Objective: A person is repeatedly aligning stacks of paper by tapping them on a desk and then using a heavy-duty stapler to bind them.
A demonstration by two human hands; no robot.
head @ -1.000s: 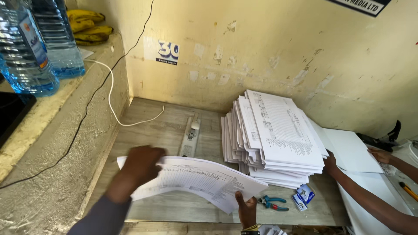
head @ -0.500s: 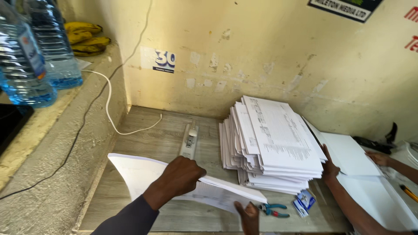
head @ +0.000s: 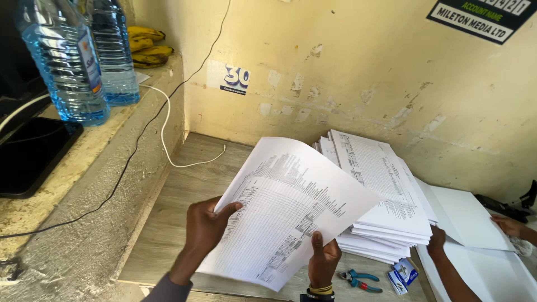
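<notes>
Here, my left hand (head: 206,226) and right hand (head: 323,262) each keep a closed grip on the printed sheets (head: 291,210), which I hold tilted above the table (head: 184,190). Just right of them rests the paper stack (head: 380,196). Another person's hand (head: 436,241) touches that stack; blue pliers (head: 361,279) lie near my right wrist.

Open wooden tabletop (head: 184,196) lies at nine o'clock of the left hand (head: 204,226), crossed only by a white cable (head: 184,164). At three o'clock of the right hand (head: 324,260), a tall paper stack (head: 380,190) blocks passage. Pliers (head: 358,278) and a small box (head: 401,274) lie just beside it. Another person's hand (head: 436,240) rests against the stack.
</notes>
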